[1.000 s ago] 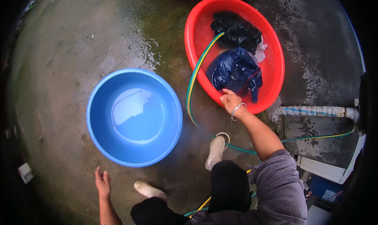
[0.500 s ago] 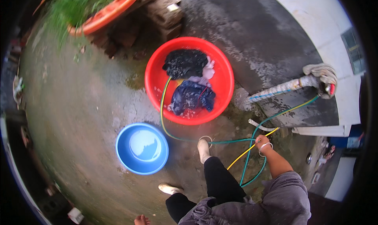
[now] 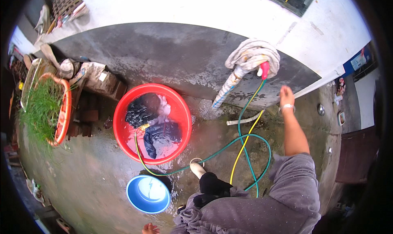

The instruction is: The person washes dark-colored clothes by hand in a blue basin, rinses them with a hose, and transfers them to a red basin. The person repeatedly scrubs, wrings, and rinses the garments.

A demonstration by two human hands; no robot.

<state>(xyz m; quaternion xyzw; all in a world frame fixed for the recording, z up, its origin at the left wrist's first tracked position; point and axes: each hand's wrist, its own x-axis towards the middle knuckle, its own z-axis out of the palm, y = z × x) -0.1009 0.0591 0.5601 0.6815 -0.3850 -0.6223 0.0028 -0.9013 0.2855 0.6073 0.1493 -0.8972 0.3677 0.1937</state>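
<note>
My right hand (image 3: 286, 95) is raised with a bracelet on its wrist, fingers loose and holding nothing, a short way to the right of a red tap handle (image 3: 265, 69) on a cloth-wrapped pipe (image 3: 244, 66). A green hose (image 3: 245, 140) and a yellow hose (image 3: 244, 146) run from the tap down across the wet ground. The green one leads into a red basin (image 3: 152, 122) holding dark wet clothes (image 3: 157, 131). Only the fingers of my left hand (image 3: 150, 228) show at the bottom edge, near a blue basin (image 3: 148, 194) of water.
A grey concrete wall base (image 3: 172, 58) runs behind the red basin. An orange planter with grass (image 3: 46, 109) sits at the left beside stacked bricks (image 3: 88, 115). My white boot (image 3: 197, 168) stands between the basins. A white wall (image 3: 229, 9) rises beyond.
My right hand has left the clothes in the red basin, passed over the hoses and risen toward the tap. The view has pulled back and swung up as I stood.
</note>
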